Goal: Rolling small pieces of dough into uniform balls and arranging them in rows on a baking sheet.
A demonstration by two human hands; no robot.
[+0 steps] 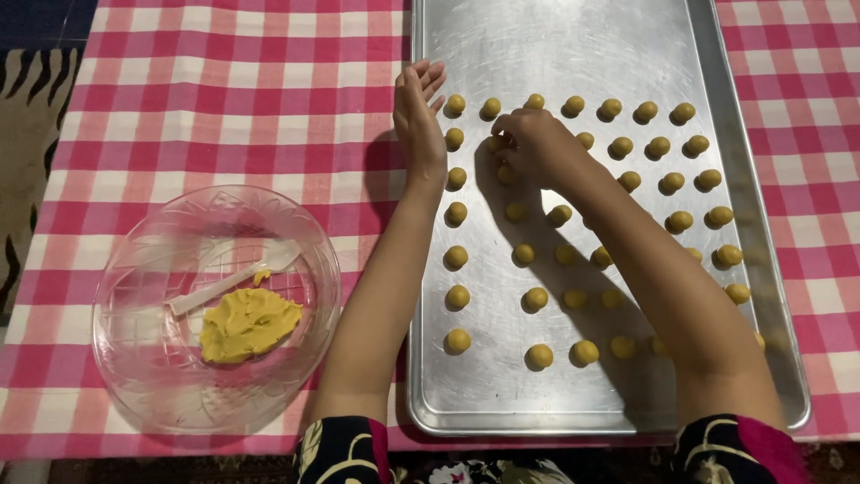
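Note:
A large metal baking tray (502,394) lies on a red and white checked cloth and carries several rows of small yellow dough balls (458,298). My right hand (530,143) reaches over the tray, fingers pinched around one dough ball (495,143) in the second row near the left column. My left hand (418,112) rests edge-on at the tray's left rim, fingers straight and together, holding nothing. My right forearm hides some balls in the middle rows.
A clear glass bowl (134,358) stands left of the tray with a lump of yellow dough (248,323) and a white plastic spoon (224,282) in it. A patterned rug (27,134) shows past the cloth's left edge.

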